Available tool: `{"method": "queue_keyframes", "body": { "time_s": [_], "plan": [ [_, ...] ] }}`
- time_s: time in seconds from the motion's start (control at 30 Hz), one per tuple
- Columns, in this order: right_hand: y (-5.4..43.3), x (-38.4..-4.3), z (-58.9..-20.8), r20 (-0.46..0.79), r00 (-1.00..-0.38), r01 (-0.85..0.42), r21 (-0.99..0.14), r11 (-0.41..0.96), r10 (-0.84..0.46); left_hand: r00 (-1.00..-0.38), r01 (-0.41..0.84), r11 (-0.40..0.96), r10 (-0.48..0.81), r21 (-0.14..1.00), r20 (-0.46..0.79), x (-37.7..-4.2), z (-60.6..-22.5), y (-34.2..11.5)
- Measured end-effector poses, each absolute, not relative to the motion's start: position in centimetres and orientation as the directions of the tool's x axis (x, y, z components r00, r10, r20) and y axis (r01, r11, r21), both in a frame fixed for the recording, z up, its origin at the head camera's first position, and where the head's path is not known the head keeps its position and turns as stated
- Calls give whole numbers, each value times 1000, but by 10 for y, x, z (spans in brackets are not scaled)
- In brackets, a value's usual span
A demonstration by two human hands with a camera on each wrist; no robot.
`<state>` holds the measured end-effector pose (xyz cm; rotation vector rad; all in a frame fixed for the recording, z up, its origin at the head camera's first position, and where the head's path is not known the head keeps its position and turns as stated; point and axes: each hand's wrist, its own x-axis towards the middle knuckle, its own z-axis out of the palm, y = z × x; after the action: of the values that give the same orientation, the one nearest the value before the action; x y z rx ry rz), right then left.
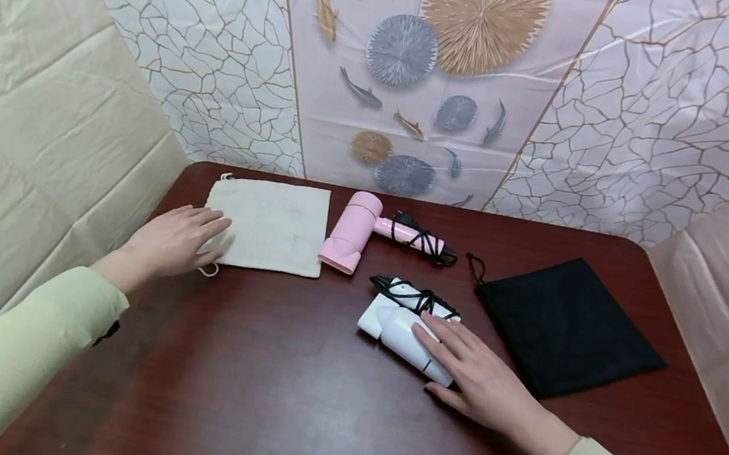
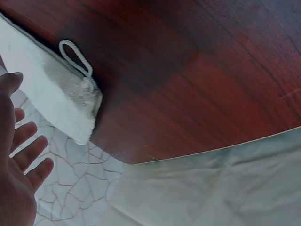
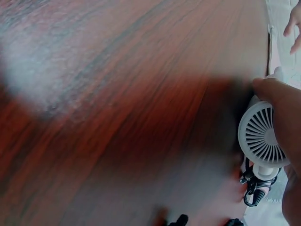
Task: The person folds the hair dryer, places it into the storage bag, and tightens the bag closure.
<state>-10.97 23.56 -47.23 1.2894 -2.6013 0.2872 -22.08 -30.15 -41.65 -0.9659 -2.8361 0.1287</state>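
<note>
A white hair dryer lies on the table, its handle wound with a black cord. My right hand is over its rear end, fingers fairly straight along the barrel; the right wrist view shows the thumb beside the round slotted grille. At the left, my left hand reaches over the near-left corner of a cream drawstring pouch, its fingers loosely spread and holding nothing. In the left wrist view, a loop of the pouch's white cord sticks out beside that corner.
Beyond the white dryer lies a pink hair dryer with a cord-wrapped handle, right beside the cream pouch. A flat black drawstring pouch lies at the right. Draped cloth borders the dark red wooden table at the back and sides.
</note>
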Motion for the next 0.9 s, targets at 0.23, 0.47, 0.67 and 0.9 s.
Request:
{"method": "queue_keyframes", "body": {
  "time_s": [0.23, 0.47, 0.67, 0.9],
  "plan": [
    [240, -110, -472, 305, -570, -816, -100, 570, -763, -813, 578, 812, 582, -79, 22, -219, -425, -307],
    [242, -113, -469, 335, -552, -828, -108, 551, -764, -825, 565, 825, 565, -32, -16, -216, -436, -309],
    [242, -114, -469, 314, -567, -818, -108, 565, -761, -823, 568, 823, 568, -15, -15, -210, -443, -311],
    [243, -115, -469, 304, -573, -814, -106, 571, -761, -846, 531, 847, 532, 39, -27, -197, -445, -305]
  ]
}}
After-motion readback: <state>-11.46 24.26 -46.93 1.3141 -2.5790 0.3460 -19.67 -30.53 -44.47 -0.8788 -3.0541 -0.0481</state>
